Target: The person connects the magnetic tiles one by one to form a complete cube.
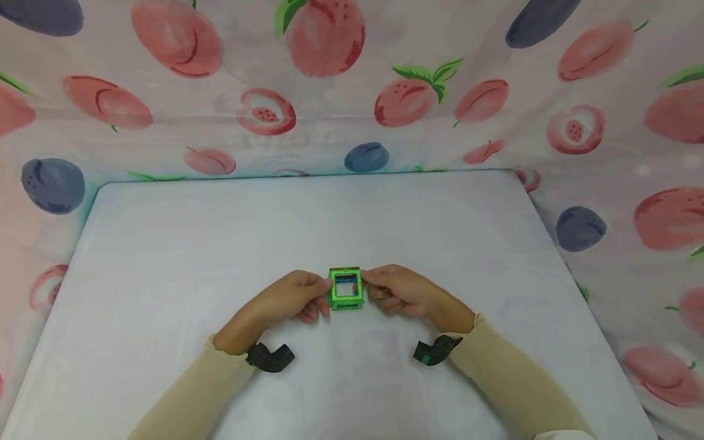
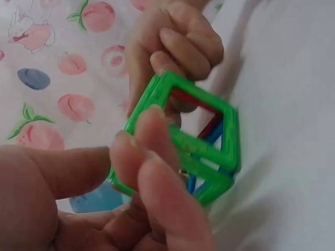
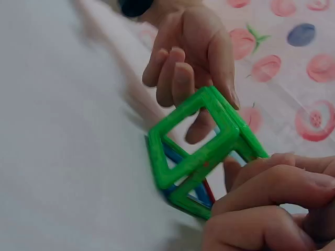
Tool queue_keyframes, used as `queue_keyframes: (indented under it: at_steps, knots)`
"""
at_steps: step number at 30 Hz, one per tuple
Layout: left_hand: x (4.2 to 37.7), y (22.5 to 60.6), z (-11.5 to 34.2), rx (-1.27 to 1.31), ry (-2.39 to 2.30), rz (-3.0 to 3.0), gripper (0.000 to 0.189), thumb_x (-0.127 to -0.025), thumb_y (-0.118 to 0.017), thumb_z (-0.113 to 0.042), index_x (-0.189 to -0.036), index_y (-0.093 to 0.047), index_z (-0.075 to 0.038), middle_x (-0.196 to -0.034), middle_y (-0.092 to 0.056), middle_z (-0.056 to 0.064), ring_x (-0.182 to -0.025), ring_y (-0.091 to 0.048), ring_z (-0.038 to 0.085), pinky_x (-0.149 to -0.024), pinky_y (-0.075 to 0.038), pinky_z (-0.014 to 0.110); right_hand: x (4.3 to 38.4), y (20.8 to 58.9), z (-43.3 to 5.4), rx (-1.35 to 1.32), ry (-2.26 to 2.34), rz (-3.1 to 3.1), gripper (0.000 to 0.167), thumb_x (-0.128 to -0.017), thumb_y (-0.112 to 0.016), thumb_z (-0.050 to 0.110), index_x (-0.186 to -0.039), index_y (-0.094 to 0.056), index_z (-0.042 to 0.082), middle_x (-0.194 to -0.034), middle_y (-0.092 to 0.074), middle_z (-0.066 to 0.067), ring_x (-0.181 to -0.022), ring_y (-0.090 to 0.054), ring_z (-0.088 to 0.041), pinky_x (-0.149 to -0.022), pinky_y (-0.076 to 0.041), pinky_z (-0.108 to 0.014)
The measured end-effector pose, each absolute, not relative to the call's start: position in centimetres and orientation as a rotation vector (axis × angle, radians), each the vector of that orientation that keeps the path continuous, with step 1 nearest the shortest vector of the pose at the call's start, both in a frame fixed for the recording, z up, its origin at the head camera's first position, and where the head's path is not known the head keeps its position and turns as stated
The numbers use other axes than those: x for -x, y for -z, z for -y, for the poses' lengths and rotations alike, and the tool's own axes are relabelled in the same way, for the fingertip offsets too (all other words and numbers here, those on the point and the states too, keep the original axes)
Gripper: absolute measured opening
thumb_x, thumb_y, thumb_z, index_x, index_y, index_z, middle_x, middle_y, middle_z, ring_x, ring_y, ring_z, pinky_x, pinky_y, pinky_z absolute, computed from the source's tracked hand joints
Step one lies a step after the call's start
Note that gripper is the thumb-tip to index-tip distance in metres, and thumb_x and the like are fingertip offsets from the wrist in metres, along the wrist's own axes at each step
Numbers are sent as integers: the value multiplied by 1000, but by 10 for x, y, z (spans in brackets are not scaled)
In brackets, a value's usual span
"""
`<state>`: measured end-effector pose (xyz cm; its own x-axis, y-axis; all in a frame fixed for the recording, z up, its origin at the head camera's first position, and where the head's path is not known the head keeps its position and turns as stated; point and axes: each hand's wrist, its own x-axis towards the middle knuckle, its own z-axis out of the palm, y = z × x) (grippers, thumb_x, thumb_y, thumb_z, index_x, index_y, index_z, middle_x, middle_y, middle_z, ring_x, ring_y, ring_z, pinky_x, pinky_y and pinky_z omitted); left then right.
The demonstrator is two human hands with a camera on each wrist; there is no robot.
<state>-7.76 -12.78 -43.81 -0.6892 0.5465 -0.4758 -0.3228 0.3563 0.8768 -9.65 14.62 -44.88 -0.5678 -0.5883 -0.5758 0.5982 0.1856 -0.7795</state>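
A small cube of magnetic tiles stands on the white table between both hands. Its open square frames are mostly green, and blue and red ones show through the gaps. On the cube's left side, my left hand holds it, thumb at the upper edge and fingers lower down. The right hand grips the opposite side near the upper corner, its other fingers curled under. In the left wrist view, left fingertips cover part of the green frame. Right fingers hide one corner in the right wrist view.
The white tabletop spreads around the hands. Behind it and along the sides hangs a fruit-print cloth. A black wrist camera sits at the left cuff, and another black camera at the right cuff.
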Motion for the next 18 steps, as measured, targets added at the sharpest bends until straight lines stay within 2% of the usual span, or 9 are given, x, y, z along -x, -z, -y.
queue_keyframes:
  at_steps: [5,11,18]
  knots:
    - [76,442,122,-170,-1502,-1774,34,-107,-52,-28,-112,-65,2,-81,-69,3,-65,-57,10,-62,-52,24,88,459,-147,28,1714,-1360,26,-110,-47,34,-101,-58,12,-68,-41,8,-48,-35,0,-44,-27,-16]
    - [76,444,119,-166,-1542,-1731,30,-108,-51,-25,-110,-63,3,-79,-68,2,-65,-57,9,-61,-52,24,84,465,-147,38,1767,-1307,27,-109,-48,35,-97,-58,14,-68,-41,10,-50,-36,1,-45,-28,-15]
    - [75,442,118,-181,-1541,-1742,30,-108,-51,-24,-105,-63,3,-77,-68,2,-64,-56,9,-61,-52,24,82,466,-145,27,1791,-1300,26,-108,-49,36,-103,-59,12,-69,-43,10,-52,-37,1,-44,-29,-14]
